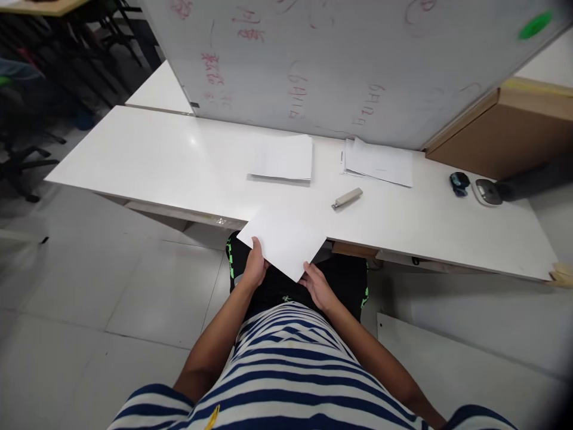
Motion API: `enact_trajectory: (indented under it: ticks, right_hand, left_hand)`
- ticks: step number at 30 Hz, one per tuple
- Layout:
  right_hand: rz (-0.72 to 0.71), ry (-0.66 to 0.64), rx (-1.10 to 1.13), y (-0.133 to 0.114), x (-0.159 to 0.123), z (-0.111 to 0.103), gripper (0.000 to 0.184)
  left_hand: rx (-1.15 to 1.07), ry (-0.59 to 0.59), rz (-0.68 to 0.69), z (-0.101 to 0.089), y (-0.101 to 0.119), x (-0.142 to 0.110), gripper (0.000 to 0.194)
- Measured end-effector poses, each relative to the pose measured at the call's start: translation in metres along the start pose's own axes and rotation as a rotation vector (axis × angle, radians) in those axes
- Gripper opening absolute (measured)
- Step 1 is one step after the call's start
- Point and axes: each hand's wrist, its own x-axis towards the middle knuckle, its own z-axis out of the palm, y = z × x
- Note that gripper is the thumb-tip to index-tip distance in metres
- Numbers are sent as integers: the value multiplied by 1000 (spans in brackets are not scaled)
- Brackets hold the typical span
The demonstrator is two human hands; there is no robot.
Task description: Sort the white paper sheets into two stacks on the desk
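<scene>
White paper (286, 236) is tilted over the front edge of the desk, above my lap; whether it is one sheet or several, I cannot tell. My left hand (256, 264) grips its near left edge, thumb on top and fingers underneath. At the near right corner, my right hand (317, 283) pinches it the same way. Beyond it on the desk lies a stack of white paper (286, 156). To the right of that is a second, looser stack of paper (380, 162) with fanned edges. A light-coloured stapler (347, 198) lies in front of the second stack.
A whiteboard (286, 65) with red writing stands along the back of the white desk (170, 161). Toward the right end are a small dark object (459, 183), a grey-and-white rounded device (489, 192) and a cardboard box (501, 131). An office chair (22, 161) stands at far left.
</scene>
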Motion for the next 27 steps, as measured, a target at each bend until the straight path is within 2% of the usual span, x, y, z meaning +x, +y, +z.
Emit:
enact_trajectory:
  ticks: [2,7,9,11,14,17,19,22,24,27]
  right_hand:
    - [-34,-31,17,-10,6,1,41]
    - [-103,7,-33,-32,22,-1,39]
    - [-135,50,-145,-36,26,-8,42]
    - [-188,102,-346,-42,27,-18,44]
    - [-288,139,-670,-57,21,-32,45]
    - [-417,85,-900,-78,10,-38,40]
    - [-534,57,-1012,-94,5,-39,36]
    - [-738,112,-1093,-119,2,-35,33]
    - [-866,165,-1072,-135,4,-29,32]
    - [-981,260,-973,-150,14,-22,33]
  left_hand:
    - [23,35,1,3,-2,-1,65]
    - [95,93,-32,2,-5,-2,66]
    - [90,94,8,-2,-3,-2,62]
    - [75,81,67,-9,3,-1,59]
    - [140,-15,84,-19,20,-1,60]
    - [287,-182,68,-21,39,-3,65]
    - [412,-240,113,-13,51,-4,60]
    - [589,-191,258,12,68,-6,46]
    - [629,-166,370,33,78,-6,40]
    - [644,-208,595,64,89,-2,32]
